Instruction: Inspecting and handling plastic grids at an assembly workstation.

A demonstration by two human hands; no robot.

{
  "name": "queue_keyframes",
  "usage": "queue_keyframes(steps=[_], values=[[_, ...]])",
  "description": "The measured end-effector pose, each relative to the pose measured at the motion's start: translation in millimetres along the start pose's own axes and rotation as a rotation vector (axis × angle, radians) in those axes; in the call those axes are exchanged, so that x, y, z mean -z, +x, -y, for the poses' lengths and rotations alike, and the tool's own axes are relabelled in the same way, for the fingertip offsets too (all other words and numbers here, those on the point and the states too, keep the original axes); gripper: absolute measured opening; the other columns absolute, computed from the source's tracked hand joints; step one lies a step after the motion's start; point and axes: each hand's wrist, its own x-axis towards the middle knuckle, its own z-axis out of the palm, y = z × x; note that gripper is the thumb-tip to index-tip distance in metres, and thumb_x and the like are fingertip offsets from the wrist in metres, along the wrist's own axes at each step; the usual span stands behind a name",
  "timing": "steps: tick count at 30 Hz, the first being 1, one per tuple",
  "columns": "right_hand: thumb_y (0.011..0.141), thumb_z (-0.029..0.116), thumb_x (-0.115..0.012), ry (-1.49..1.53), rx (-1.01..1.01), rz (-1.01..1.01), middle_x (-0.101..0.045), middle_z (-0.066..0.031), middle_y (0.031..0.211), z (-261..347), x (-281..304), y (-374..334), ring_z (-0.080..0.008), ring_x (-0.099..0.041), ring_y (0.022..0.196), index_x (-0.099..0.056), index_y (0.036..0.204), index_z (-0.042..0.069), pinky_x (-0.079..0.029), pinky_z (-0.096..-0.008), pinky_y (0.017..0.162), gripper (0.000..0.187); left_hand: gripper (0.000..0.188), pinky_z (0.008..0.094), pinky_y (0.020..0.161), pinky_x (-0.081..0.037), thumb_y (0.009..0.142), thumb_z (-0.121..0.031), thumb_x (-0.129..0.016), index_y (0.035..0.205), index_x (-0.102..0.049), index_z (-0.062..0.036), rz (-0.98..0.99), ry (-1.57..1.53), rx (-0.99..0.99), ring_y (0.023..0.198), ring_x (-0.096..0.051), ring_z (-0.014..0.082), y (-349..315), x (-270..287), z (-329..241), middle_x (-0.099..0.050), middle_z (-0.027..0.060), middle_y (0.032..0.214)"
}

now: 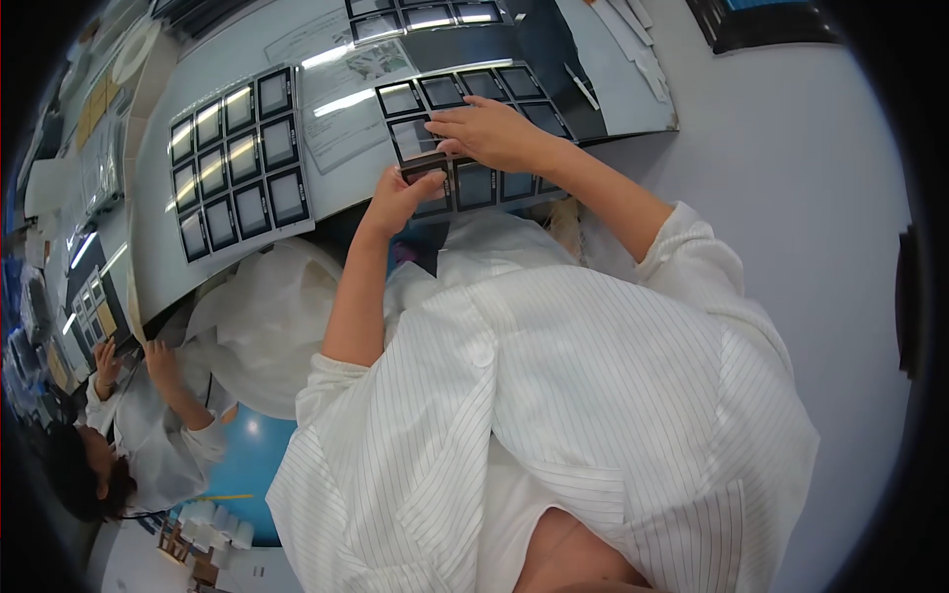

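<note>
Head view: both hands work at a flat sheet of glossy black-framed rectangular panes [476, 185], upper centre of the frame, its near edge overhanging the tabletop [222, 74].
Left hand [393, 205]: gripping the sheet's near left corner, thumb over a pane.
Right hand [496, 135]: open, fingers spread over the panes; whether the fingertips press cannot be told.
Step in hand: seemingly working one corner pane while the sheet is steadied.
Next move: probably calls for light fingertip control at that corner.
Surface: pale grey tabletop bearing a second black-framed pane sheet [241, 160] at upper left, a slim white pen [581, 87] at upper right.
Room: a co-worker in white [163, 450] at lower left, bright blue floor [249, 474] beside.
</note>
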Motion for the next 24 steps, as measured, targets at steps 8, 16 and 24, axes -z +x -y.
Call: queue_keyframes(steps=[8,16,24], values=[[0.087,0.026,-0.057,-0.034,0.122,-0.149,-0.064,-0.0103,0.092,0,0,-4,-0.0262,-0.060,0.088,-0.061,0.108,0.002,-0.048,-0.0366,0.078,0.031,0.035,0.0250,0.086,-0.047,0.082,-0.014,-0.070,0.111,-0.060,0.0020,0.003,-0.006,0.061,0.093,-0.059,0.0099,-7,3,5,-0.065,0.0033,0.101],[0.088,0.027,-0.057,-0.149,0.068,-0.314,-0.065,-0.0076,0.089,-17,16,-5,-0.0243,-0.062,0.082,-0.064,0.094,0.005,-0.049,-0.0357,0.074,0.024,0.029,0.0309,0.079,-0.054,0.090,-0.018,-0.061,0.113,-0.059,-0.0007,-0.046,-0.027,0.260,0.085,-0.065,0.0161,-3,6,11,-0.065,0.0062,0.099],[0.089,0.027,-0.057,0.076,-0.053,-0.135,-0.062,-0.0126,0.085,-1,29,-2,-0.0314,-0.062,0.073,-0.057,0.102,0.003,-0.051,-0.0383,0.068,0.027,0.031,0.0278,0.080,-0.051,0.089,-0.021,-0.062,0.113,-0.060,-0.0008,-0.011,-0.043,0.215,0.090,-0.063,0.0140,9,9,4,-0.065,0.0053,0.101]])
